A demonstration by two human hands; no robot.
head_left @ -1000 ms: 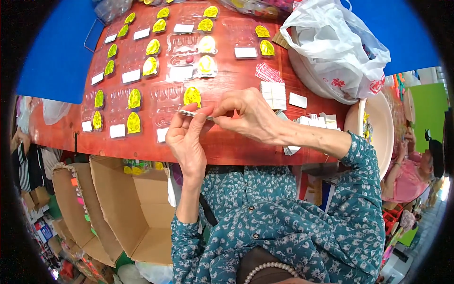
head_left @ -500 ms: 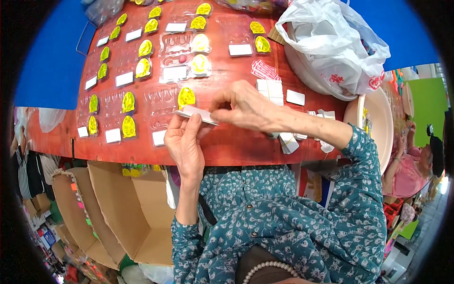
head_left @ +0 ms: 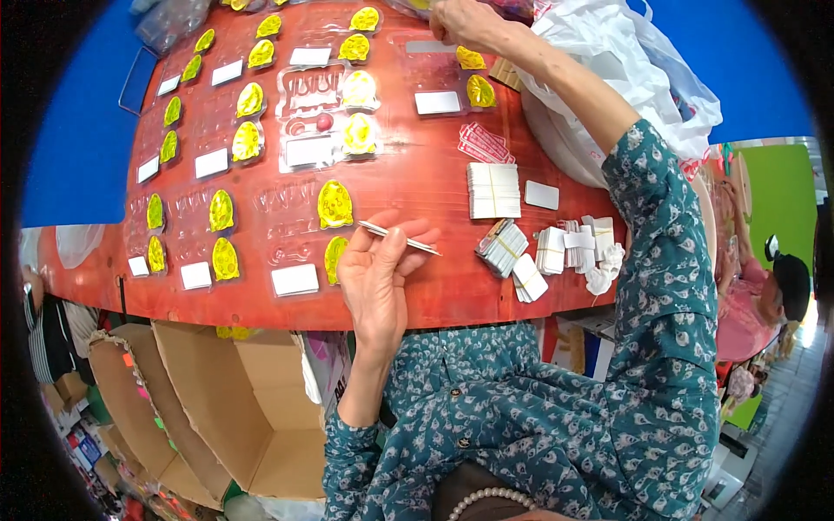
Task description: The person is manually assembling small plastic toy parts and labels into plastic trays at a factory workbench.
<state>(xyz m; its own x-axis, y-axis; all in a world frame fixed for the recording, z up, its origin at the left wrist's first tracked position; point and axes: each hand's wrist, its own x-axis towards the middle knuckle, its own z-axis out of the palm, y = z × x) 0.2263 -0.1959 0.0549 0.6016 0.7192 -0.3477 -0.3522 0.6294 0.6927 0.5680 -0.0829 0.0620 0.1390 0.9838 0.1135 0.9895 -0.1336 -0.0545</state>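
My left hand [head_left: 375, 291] is closed on a thin stack of white cards [head_left: 401, 238], seen nearly edge-on, above the near side of the red table. Stretched to the far side, my right hand [head_left: 473, 24] has its fingertips together at a single pale card [head_left: 432, 46]. That card lies over the upper part of a clear plastic tray, beside a yellow egg-shaped piece [head_left: 470, 58]. In the same tray's lower part sit a white card [head_left: 437, 102] and another yellow egg-shaped piece [head_left: 480, 91].
Rows of similar clear trays with yellow pieces and white cards [head_left: 295, 280] cover the left of the table [head_left: 434, 300]. Banded card bundles [head_left: 493, 191] and red printed slips [head_left: 484, 143] lie at right. Beyond stands a white plastic bag [head_left: 617, 78]. Cardboard boxes [head_left: 217, 408] stand below left.
My right hand has left the stack and reached away to the far tray, where a card now shows. The left hand has shifted slightly right and nearer, still holding the stack.
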